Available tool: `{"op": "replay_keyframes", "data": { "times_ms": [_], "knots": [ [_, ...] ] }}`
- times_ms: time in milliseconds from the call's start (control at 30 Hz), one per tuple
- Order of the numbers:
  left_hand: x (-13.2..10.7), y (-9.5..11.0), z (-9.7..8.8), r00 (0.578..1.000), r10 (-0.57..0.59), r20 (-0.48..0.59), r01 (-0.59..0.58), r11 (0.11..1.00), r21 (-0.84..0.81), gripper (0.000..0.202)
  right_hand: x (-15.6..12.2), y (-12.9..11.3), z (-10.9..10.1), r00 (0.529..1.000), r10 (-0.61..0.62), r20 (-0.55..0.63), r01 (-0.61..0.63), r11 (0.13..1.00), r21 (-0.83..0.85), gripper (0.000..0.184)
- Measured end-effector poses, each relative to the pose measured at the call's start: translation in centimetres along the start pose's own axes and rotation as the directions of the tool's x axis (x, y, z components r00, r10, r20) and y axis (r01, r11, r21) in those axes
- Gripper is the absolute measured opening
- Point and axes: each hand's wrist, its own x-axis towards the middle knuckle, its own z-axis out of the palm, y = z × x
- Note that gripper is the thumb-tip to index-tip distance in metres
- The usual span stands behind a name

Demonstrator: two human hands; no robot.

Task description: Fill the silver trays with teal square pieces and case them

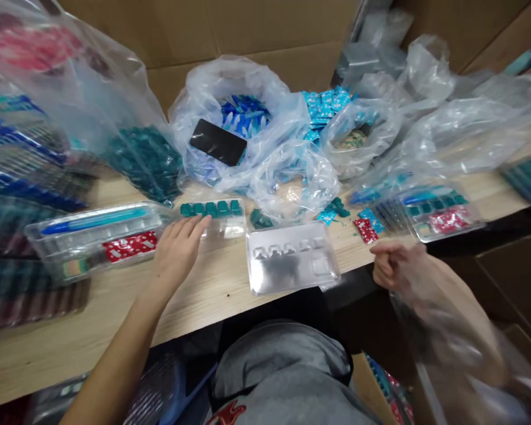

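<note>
Pale wood-grain table (203, 304); brown cardboard panels (265, 29) far. Left hand (179, 248): released, at clear plastic tray (219, 230). Right hand (393, 262): curled, grasp indeterminable.

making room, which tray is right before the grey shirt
The middle tray, showing bare cells; the green-block tray by the left hand and the rest lie off to either side.

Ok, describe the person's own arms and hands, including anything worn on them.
The left hand and left forearm are bare: no glove, sleeve, watch or bracelet shows. The right hand looks ungloved too and no sleeve shows on the right forearm, though blur hides detail. The person's clothing is grey with a red marking.
</note>
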Motion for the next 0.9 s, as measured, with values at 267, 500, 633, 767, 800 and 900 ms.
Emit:
{"op": "replay_keyframes", "data": {
  "times_ms": [267,500,633,767,800,900],
  "knots": [
    [0.2,6.0,-1.8,0.966,-0.130,-0.224,0.034,0.922,-0.387,0.047,4.5,0.8,5.0,0.971,-0.127,-0.203,0.087,0.977,-0.193,0.014],
    [0.0,12.0,-2.5,0.979,0.054,-0.196,-0.137,0.890,-0.435,0.035,6.1,2.3,7.3,0.902,-0.427,-0.071,0.276,0.694,-0.665,0.009],
    [0.7,11.5,-2.8,0.977,0.129,-0.172,-0.184,0.915,-0.360,0.028,5.6,3.7,5.7,0.798,-0.602,0.016,0.471,0.608,-0.640,0.013],
    [3.4,9.9,-4.5,0.983,0.162,-0.091,-0.186,0.865,-0.466,0.022,4.3,4.8,4.3,0.770,-0.601,0.213,0.588,0.538,-0.604,0.011],
    [4.6,9.5,-4.9,0.989,0.128,-0.080,-0.151,0.853,-0.500,0.022,4.2,4.8,4.1,0.776,-0.590,0.220,0.588,0.553,-0.590,0.013],
    [8.6,8.6,-4.7,0.992,-0.110,0.057,0.124,0.860,-0.495,0.030,5.1,4.0,3.2,0.780,-0.609,0.145,0.582,0.619,-0.527,0.019]
  ]
}}
